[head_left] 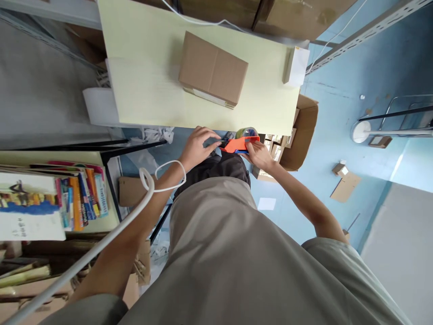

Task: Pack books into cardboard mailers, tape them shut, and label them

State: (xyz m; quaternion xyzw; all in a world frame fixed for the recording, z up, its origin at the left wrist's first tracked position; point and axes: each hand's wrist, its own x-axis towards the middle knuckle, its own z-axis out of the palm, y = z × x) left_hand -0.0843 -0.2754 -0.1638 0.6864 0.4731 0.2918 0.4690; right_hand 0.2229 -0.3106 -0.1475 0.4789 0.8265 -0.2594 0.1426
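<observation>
An orange tape dispenser [237, 144] with a roll of tape [247, 132] on it is held in front of my body, just off the table's near edge. My right hand [260, 155] wraps round its right end, thumb on the orange side. At the other end, the thumb and forefinger of my left hand [202, 143] come together in a pinch at the dispenser's front. Whatever lies between those fingertips is too small to make out. A closed cardboard box [213, 70] lies on the pale yellow table [142, 85] beyond my hands.
A small white box [297, 66] stands at the table's right end. An open carton [299, 140] with small boxes is below it. Books [83, 194] fill a left shelf. A white cable [111, 239] loops by my left forearm. Large cartons [294, 18] line the back.
</observation>
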